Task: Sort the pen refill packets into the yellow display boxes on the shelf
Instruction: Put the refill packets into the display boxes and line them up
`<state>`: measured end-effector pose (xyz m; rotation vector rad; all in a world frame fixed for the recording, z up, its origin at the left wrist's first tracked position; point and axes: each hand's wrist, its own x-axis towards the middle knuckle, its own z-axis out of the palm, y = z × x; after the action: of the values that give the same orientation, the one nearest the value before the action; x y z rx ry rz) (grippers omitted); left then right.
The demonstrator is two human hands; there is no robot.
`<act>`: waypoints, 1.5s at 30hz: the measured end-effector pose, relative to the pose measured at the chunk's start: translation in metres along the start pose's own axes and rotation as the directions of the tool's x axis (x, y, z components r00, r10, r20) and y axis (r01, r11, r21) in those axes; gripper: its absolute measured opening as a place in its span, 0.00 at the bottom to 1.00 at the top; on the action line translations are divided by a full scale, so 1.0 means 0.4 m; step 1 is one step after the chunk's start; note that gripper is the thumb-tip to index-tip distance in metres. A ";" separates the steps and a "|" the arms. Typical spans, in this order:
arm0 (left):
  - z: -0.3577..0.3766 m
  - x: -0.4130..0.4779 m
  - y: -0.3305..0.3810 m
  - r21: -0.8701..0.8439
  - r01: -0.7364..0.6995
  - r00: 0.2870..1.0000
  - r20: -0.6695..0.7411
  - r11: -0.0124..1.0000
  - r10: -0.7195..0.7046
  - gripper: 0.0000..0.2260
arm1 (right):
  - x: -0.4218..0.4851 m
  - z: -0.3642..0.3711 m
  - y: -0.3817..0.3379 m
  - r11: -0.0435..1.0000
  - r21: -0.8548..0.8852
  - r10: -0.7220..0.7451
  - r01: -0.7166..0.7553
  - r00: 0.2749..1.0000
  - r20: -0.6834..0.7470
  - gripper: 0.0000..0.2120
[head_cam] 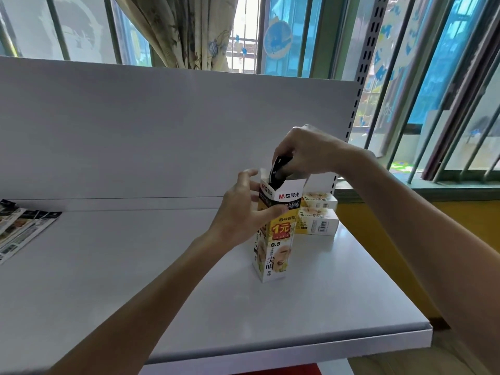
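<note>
A tall yellow and white display box [274, 247] stands upright on the white shelf [135, 266], its top flaps open. My left hand [243, 212] grips the box's upper part from the left. My right hand [305, 152] is above the opening, pinching the dark top of a pen refill packet [278, 171] whose lower part is inside the box. Two more yellow boxes [316, 215] lie stacked on their sides just behind and to the right. Several loose refill packets [21, 228] lie fanned out at the shelf's left edge.
A white back panel [162, 131] rises behind the shelf, with a slotted upright [357, 85] at its right end. The shelf's front edge [297, 350] and right corner are near. Barred windows and a curtain [184, 31] stand behind.
</note>
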<state>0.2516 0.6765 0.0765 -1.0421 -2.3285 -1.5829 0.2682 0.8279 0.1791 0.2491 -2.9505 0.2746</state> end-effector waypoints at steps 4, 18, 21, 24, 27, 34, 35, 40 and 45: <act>0.002 0.009 -0.003 0.016 0.006 1.000 -0.013 1.000 -0.006 0.33 | 0.015 0.031 -0.013 0.995 -0.100 -0.001 0.001 1.000 -0.003 0.04; 0.005 0.006 -0.009 0.028 0.014 0.999 -0.039 0.999 -0.013 0.27 | -0.005 0.029 0.009 0.997 0.012 -0.080 0.081 0.993 -0.090 0.05; 0.009 0.009 -0.012 0.033 0.008 0.999 -0.033 0.999 -0.007 0.25 | -0.011 0.026 0.003 0.997 -0.028 -0.077 0.076 0.996 -0.053 0.05; 0.013 0.013 -0.016 0.031 0.001 1.000 -0.029 1.000 0.000 0.25 | -0.003 0.029 -0.008 0.996 -0.074 -0.047 0.047 0.999 0.003 0.06; 0.011 0.011 -0.018 0.024 -0.004 1.000 -0.028 1.000 0.004 0.25 | 0.007 0.021 -0.029 0.992 -0.127 -0.005 0.018 0.995 0.099 0.08; -0.002 0.012 -0.012 0.011 0.030 0.989 -0.146 0.999 -0.028 0.37 | -0.043 0.032 0.019 0.900 0.433 0.105 0.058 0.934 -0.343 0.11; -0.004 0.014 -0.017 0.011 0.036 0.976 -0.213 0.999 -0.033 0.37 | -0.062 0.056 0.028 0.894 0.440 0.186 0.082 0.826 -0.531 0.11; 0.006 0.019 -0.060 -0.269 0.288 0.881 -0.301 0.919 -0.364 0.30 | -0.137 0.264 0.016 0.941 0.317 0.216 -0.120 0.932 -0.290 0.30; 0.047 -0.032 -0.082 -0.573 0.497 0.750 -0.094 0.652 -0.655 0.32 | -0.139 0.372 0.036 0.978 -0.134 0.142 -0.160 0.981 -0.134 0.39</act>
<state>0.2461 0.6798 0.0373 -0.0094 -2.1743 -2.4962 0.2970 0.8211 0.0223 -0.0118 -2.8516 0.0906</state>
